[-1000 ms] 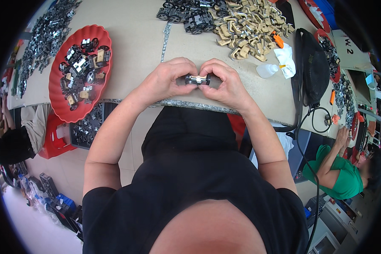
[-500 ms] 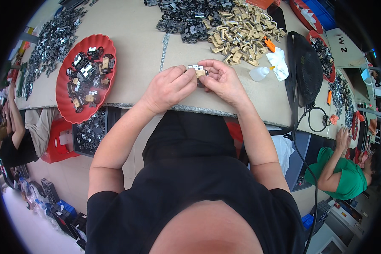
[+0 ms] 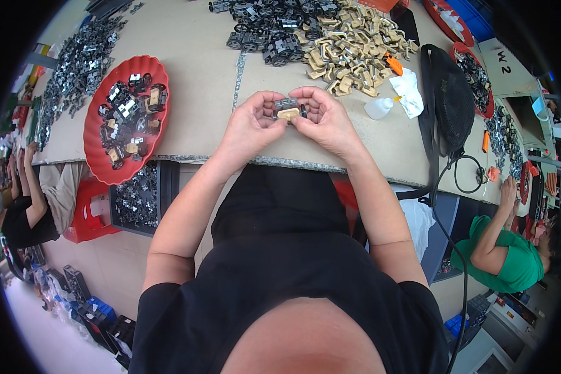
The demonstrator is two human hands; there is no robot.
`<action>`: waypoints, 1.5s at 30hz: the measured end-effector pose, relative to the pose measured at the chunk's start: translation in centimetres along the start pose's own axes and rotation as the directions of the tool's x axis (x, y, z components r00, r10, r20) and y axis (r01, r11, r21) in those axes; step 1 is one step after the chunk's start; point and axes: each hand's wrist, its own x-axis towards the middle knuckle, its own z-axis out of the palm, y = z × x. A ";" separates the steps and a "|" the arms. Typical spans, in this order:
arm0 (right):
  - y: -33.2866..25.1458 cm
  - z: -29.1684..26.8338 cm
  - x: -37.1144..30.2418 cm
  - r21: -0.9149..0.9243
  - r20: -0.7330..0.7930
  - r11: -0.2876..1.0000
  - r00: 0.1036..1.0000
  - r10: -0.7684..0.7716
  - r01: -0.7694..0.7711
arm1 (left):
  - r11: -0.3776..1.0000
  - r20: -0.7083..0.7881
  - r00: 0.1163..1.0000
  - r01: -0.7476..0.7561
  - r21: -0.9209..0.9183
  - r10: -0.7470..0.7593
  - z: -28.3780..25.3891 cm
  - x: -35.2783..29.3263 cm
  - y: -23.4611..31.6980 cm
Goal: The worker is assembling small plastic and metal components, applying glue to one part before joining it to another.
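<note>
A small toy car [image 3: 288,113] with a tan body part, dark grey section and black wheels is held between both hands, just above the table near its front edge. My left hand [image 3: 254,124] grips its left side, thumb at the near edge and fingers curled behind. On the opposite side my right hand [image 3: 323,121] holds it the same way. Beyond the hands lies a heap of tan plastic car parts [image 3: 349,50], and beside it a pile of black wheeled chassis [image 3: 274,37]. The car's underside is hidden.
Left stands a red scalloped tray [image 3: 92,134] of assembled cars; behind it spreads a heap of grey parts [image 3: 84,59]. At right are a white squeeze bottle [image 3: 378,108], a tissue [image 3: 407,93], an orange tool [image 3: 393,64], a black bag [image 3: 452,100] and a cable. Co-workers sit on both sides.
Both hands have shifted from pinching at the car's top to cupping it from either side. The car now shows its tan part facing me, with dark grey above instead of the silvery-white piece.
</note>
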 end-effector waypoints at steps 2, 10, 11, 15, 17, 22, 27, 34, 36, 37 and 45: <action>-0.1 -0.1 0.0 -0.013 0.022 1.000 1.000 0.022 -0.022 | 0.999 -0.011 1.000 0.005 -0.033 -0.006 0.1 0.1 -0.2; -0.2 0.2 -0.1 -0.003 0.027 0.999 0.999 0.037 -0.037 | 1.000 -0.045 0.999 -0.023 -0.009 0.023 0.5 0.1 -0.3; -0.2 0.3 -0.1 -0.002 0.025 0.999 0.999 0.034 -0.034 | 1.000 -0.047 0.999 -0.023 -0.009 0.023 0.5 0.1 -0.3; -0.5 0.4 -0.1 -0.033 0.016 0.998 0.998 0.054 -0.054 | 0.999 -0.055 0.998 -0.025 0.022 0.026 0.5 0.1 -0.4; -0.5 0.5 -0.1 -0.038 0.007 0.998 0.998 0.055 -0.055 | 0.998 -0.067 0.997 -0.024 0.050 0.028 0.5 0.1 -0.5; 0.5 0.7 0.2 0.015 -0.083 0.998 0.995 -0.057 0.059 | 0.998 -0.163 0.985 -0.058 0.001 0.057 1.0 0.1 -0.6; 0.6 0.2 0.5 0.092 -0.064 0.996 0.998 0.010 -0.004 | 0.982 -0.209 0.970 -0.151 -0.113 0.125 1.8 0.2 -0.8; 0.6 -0.2 0.5 0.083 -0.051 0.996 0.998 -0.024 0.028 | 0.980 -0.079 0.995 -0.081 -0.181 0.067 0.6 0.3 0.1; 0.6 -0.2 0.5 0.061 -0.049 0.998 0.999 -0.012 0.015 | 0.987 -0.094 0.994 -0.070 -0.147 0.056 0.6 0.5 0.0; 0.5 -0.2 0.5 0.046 -0.046 0.999 0.999 -0.007 0.009 | 0.989 -0.116 0.992 -0.073 -0.131 0.058 0.7 0.5 0.1; 0.6 -0.4 0.3 0.003 -0.041 1.000 0.999 0.013 -0.013 | 0.995 -0.146 0.986 -0.090 -0.041 0.083 1.2 0.5 -0.2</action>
